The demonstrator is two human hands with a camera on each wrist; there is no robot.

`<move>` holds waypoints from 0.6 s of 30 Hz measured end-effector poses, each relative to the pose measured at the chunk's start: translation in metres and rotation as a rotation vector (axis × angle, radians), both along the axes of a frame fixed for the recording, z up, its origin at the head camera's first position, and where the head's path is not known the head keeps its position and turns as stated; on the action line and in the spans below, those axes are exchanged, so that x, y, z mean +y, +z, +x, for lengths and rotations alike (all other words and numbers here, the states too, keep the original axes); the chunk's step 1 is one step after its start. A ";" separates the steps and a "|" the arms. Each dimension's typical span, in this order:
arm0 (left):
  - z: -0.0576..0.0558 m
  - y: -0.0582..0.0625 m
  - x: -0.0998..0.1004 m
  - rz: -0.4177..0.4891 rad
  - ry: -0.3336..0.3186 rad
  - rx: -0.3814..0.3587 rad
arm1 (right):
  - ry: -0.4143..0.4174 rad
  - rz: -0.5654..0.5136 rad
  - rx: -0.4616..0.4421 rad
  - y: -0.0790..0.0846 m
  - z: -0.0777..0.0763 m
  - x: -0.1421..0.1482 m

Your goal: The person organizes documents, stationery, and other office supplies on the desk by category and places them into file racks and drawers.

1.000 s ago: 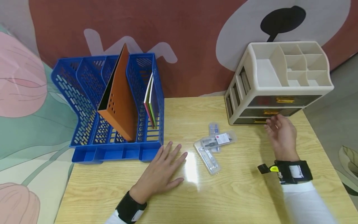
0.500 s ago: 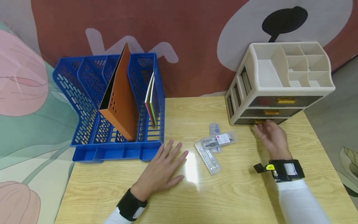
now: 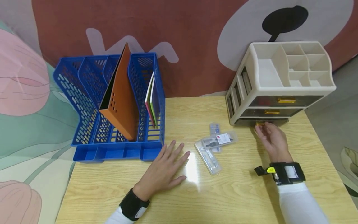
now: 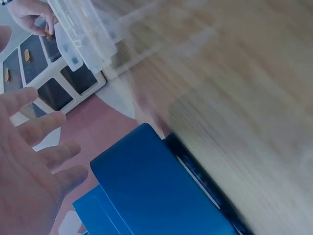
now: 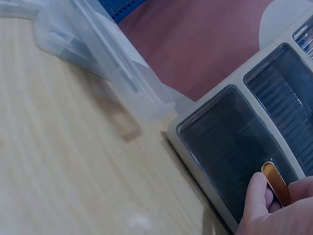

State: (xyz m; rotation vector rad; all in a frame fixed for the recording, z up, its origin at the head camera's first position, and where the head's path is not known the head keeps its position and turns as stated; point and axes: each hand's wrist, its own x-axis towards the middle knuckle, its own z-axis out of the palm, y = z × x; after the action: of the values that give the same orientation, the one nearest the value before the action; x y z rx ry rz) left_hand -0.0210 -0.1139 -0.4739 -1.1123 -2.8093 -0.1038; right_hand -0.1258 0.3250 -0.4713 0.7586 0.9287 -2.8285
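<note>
At the right stands a white desktop drawer organizer (image 3: 293,91) with three dark, see-through drawers and gold handles. My right hand (image 3: 275,141) pinches the gold handle (image 5: 276,183) of the bottom drawer (image 3: 244,122) between thumb and fingers, and that drawer stands slightly out from the others. My left hand (image 3: 162,171) rests palm down on the table with spread fingers, beside the front corner of the blue file rack (image 3: 117,145). Between the hands, a clear case with a white label (image 3: 223,138) lies across two other clear cases, a longer one (image 3: 209,158) and a narrow one (image 3: 214,128).
An orange folder (image 3: 121,102) leans upright in the blue rack, with thin booklets (image 3: 152,102) in the compartment to its right. Open compartments top the organizer. A patterned cloth (image 3: 193,62) hangs behind the wooden table (image 3: 195,205).
My right hand has moved down and left from beside the middle drawer's handle to the bottom one, and the bottom drawer has come slightly forward. The left hand has hardly moved.
</note>
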 end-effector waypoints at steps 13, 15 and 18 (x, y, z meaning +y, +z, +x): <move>-0.001 -0.001 0.005 0.016 -0.014 0.000 | 0.027 0.105 0.038 -0.002 0.041 0.001; -0.001 -0.001 0.005 0.020 -0.016 0.006 | 0.024 0.090 0.057 -0.003 0.046 0.002; -0.002 -0.002 0.005 0.027 -0.018 0.013 | 0.019 0.059 0.079 -0.005 0.054 0.004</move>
State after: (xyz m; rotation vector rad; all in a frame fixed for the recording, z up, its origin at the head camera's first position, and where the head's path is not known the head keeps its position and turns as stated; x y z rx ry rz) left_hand -0.0229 -0.1086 -0.4762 -1.1288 -2.7782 -0.1351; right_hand -0.0713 0.3290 -0.4759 0.6442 1.0285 -2.8453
